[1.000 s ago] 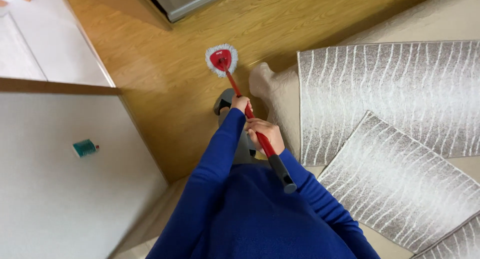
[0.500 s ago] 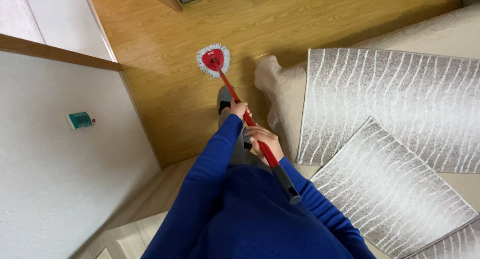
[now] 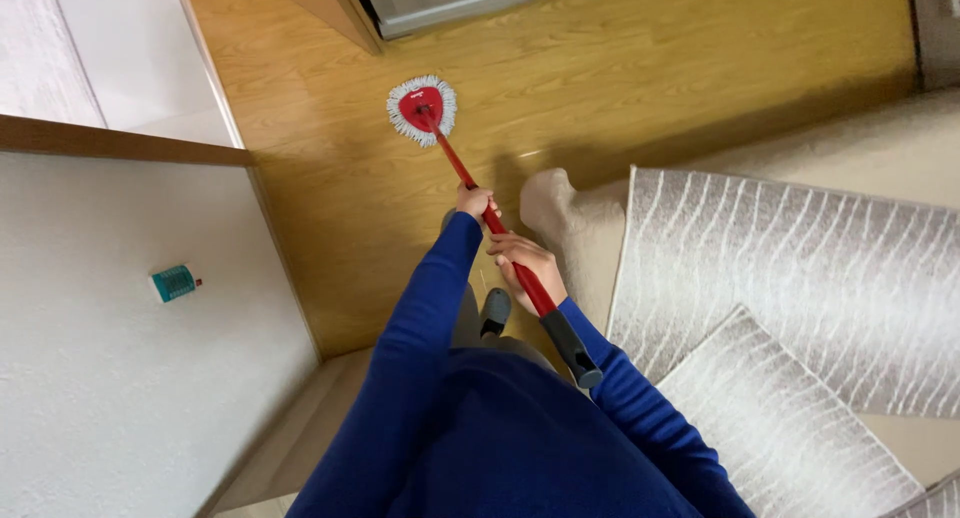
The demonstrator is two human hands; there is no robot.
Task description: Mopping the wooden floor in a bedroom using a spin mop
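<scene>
Mop head sat flat on the wood floor near the cabinet base, left hand and right hand both clamped on the red handle; best kept flat, strokes clear of the sofa corner.

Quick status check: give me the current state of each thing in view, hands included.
mop: head flat on the wood floor, handle tilted back toward the person.
left hand: closed around the red handle, lower grip.
right hand: closed around the handle, higher up.
teal container: lying on its side on the white surface.
patterned cushions: lying overlapped on the beige sofa.
</scene>
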